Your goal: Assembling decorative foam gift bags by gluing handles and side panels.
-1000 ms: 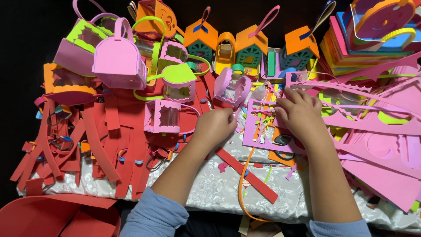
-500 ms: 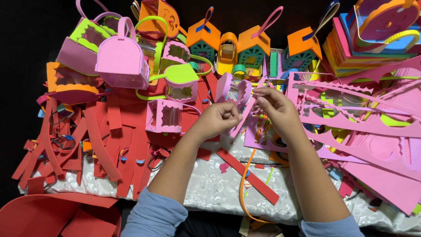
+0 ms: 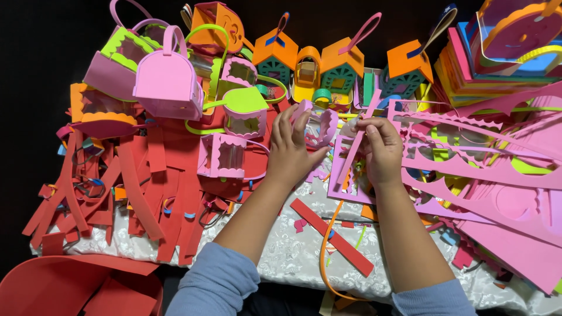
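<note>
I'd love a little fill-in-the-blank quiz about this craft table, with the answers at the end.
1. The left hand holds a small foam frame piece coloured ____.
2. The right hand pinches a thin pink ____.
3. The heap of foam strips left of the hands is mostly ____.
4. The person's sleeves are light ____.

Missing words: pink; strip; red; blue

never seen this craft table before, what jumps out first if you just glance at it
In the middle, the left hand holds a small pink foam frame piece while the right hand pinches a thin pink foam strip. A heap of red foam strips covers the table's left side. Along the back stand orange foam house-shaped boxes, with a pink foam handbag at back left.
</note>
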